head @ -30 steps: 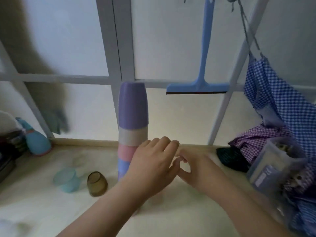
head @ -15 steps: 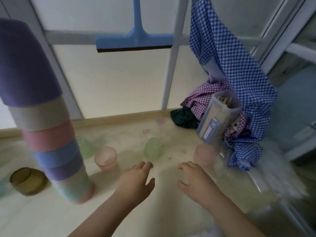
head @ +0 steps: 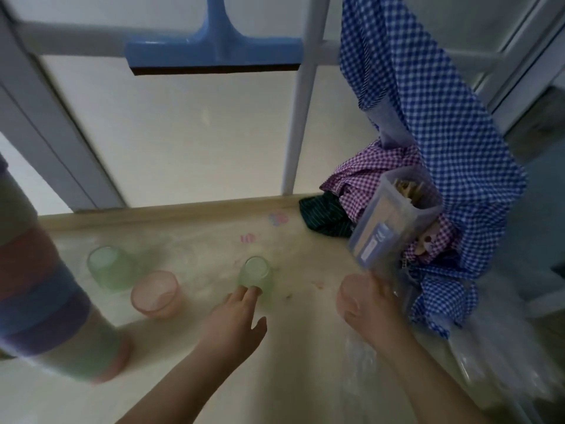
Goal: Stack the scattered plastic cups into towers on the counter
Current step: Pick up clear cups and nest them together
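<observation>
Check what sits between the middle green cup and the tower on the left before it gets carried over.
The green cup under the left hand has a pink cup and a second green cup on the counter between it and the tower. Carried above them, it has a clear path.

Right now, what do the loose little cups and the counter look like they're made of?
The green cup and pink cup look like thin translucent plastic with a frosted finish: the pale counter shows faintly through their walls. The counter looks like smooth cream laminate or stone with a dull sheen; motion blur leaves that open. Its back edge strip looks like light wood.
</observation>
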A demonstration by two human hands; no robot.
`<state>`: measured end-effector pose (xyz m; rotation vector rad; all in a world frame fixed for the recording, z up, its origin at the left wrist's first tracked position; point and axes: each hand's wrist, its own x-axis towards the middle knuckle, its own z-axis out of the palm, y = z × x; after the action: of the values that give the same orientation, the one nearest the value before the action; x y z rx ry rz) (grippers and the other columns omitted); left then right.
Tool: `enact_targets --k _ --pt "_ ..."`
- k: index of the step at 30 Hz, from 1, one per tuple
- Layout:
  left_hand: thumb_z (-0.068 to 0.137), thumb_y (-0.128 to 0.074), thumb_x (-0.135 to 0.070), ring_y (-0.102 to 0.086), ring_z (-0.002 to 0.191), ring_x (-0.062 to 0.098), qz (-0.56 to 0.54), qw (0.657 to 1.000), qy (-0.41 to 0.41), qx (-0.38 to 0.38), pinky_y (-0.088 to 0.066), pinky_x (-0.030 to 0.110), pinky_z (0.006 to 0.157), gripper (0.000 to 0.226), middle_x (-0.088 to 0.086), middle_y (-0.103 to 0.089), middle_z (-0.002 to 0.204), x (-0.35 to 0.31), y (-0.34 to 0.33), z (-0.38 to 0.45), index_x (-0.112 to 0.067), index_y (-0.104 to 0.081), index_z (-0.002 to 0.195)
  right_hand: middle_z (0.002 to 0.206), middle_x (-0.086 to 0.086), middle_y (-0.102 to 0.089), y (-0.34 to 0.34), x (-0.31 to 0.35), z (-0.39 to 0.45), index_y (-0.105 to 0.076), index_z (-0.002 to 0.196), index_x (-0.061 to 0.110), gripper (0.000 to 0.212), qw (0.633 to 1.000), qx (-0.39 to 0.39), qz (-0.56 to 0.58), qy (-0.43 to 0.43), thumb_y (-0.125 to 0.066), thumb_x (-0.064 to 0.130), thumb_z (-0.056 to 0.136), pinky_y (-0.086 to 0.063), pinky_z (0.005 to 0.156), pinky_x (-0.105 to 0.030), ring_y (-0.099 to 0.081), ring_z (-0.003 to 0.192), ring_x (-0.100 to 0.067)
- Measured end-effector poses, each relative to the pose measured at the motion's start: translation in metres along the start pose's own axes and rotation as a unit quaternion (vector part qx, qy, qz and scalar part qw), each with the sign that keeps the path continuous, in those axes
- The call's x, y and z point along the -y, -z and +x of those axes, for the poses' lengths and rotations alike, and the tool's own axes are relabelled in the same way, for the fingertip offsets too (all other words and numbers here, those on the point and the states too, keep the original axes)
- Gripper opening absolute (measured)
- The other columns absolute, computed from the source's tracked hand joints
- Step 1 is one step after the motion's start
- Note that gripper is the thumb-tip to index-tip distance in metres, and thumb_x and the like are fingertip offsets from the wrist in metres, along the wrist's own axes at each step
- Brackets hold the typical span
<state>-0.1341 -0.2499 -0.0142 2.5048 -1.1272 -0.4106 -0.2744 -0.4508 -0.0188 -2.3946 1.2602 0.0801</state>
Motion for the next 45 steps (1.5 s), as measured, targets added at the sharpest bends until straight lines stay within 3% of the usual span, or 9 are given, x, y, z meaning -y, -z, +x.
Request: enact_targets --k 5,7,12,18,24,27,32,36,45 --pt "0.085 -0.050 -0.035 -0.052 0.112 0.020 -0.025 0.998 0.050 -0.002 -0.048 0.033 0.088 0.047 0.001 -0.050 0.124 0.004 -0.002 0.003 -0.020 -0.037 0.128 0.078 -0.006 -0.049 -0.021 -0.001 0.030 -0.056 0.087 0.010 0.044 0.997 0.019 -0.038 0.057 -0.036 0.041 0.063 -0.036 0.058 -0.025 -0.054 0.071 -0.024" --pt "0.085 -0.052 -0.035 -0.054 0.110 0.019 -0.060 0.996 0.061 -0.018 -0.048 0.034 0.087 0.045 0.000 -0.052 0.122 0.007 -0.001 0.003 -0.020 -0.040 0.126 0.095 -0.005 -0.052 -0.009 0.024 0.020 -0.055 0.101 0.020 0.031 0.990 -0.002 -0.031 0.137 -0.054 0.032 0.072 -0.037 0.069 -0.026 -0.055 0.088 -0.027" --pt "0.083 -0.058 -0.038 -0.057 0.091 0.006 -0.202 0.975 0.071 -0.067 -0.050 0.031 0.082 0.036 -0.013 -0.056 0.106 -0.008 0.014 0.007 -0.025 -0.048 0.116 0.137 -0.006 -0.039 -0.004 0.080 0.009 -0.016 0.142 0.021 0.096 0.973 0.068 0.145 0.166 -0.076 0.034 0.068 -0.034 0.090 -0.021 -0.042 0.122 -0.020" --pt "0.082 -0.059 -0.039 -0.059 0.069 0.003 -0.317 0.929 0.155 -0.109 -0.043 0.008 0.056 0.023 -0.009 -0.064 0.082 -0.021 0.041 0.018 -0.025 -0.057 0.100 0.126 0.001 -0.046 -0.003 0.107 0.003 -0.016 0.139 0.024 0.101 0.949 0.080 0.206 0.225 -0.082 0.023 0.063 -0.036 0.087 -0.017 -0.043 0.109 -0.005" --pt "0.082 -0.055 -0.013 -0.068 0.062 0.015 -0.387 0.891 0.213 -0.106 -0.056 0.032 0.064 0.011 0.004 -0.074 0.068 -0.017 0.054 0.019 -0.015 -0.064 0.088 0.124 0.016 -0.043 -0.001 0.103 0.007 -0.021 0.138 0.032 0.105 0.926 0.106 0.256 0.258 -0.086 0.028 0.056 -0.038 0.092 -0.019 -0.044 0.114 -0.002" --pt "0.080 -0.051 0.002 -0.064 0.052 0.009 -0.475 0.834 0.255 -0.117 -0.058 0.024 0.058 0.021 -0.001 -0.072 0.056 -0.010 0.055 0.017 -0.009 -0.066 0.086 0.139 0.013 -0.039 -0.006 0.092 0.011 -0.026 0.129 0.049 0.106 0.892 0.191 0.351 0.211 -0.088 0.045 0.043 -0.040 0.104 -0.033 -0.043 0.123 -0.004" --pt "0.085 -0.050 0.003 -0.068 0.065 0.019 -0.555 0.785 0.269 -0.052 -0.056 0.021 0.057 0.019 0.021 -0.071 0.084 -0.002 0.054 0.015 0.001 -0.067 0.093 0.113 0.004 -0.066 -0.009 0.096 0.004 -0.049 0.122 0.024 0.097 0.808 0.295 0.475 0.186 -0.083 0.063 0.039 -0.052 0.080 -0.025 -0.063 0.103 -0.012" --pt "0.086 -0.048 0.001 -0.071 0.067 0.019 -0.542 0.802 0.251 -0.019 -0.056 0.022 0.059 0.021 0.014 -0.074 0.079 0.005 0.052 0.013 -0.002 -0.065 0.099 0.110 -0.008 -0.068 -0.018 0.109 -0.007 -0.058 0.115 0.023 0.079 0.777 0.284 0.536 0.166 -0.081 0.059 0.048 -0.050 0.091 -0.037 -0.063 0.105 -0.023" --pt "0.085 -0.056 -0.023 -0.060 0.070 0.004 -0.300 0.927 0.211 -0.076 -0.046 0.017 0.055 0.013 -0.011 -0.061 0.085 0.036 0.056 -0.005 -0.030 -0.057 0.096 0.104 0.006 -0.058 0.001 0.120 0.025 -0.048 0.108 0.025 0.059 0.943 0.057 0.301 0.132 -0.082 0.022 0.060 -0.044 0.068 -0.023 -0.056 0.092 -0.015"
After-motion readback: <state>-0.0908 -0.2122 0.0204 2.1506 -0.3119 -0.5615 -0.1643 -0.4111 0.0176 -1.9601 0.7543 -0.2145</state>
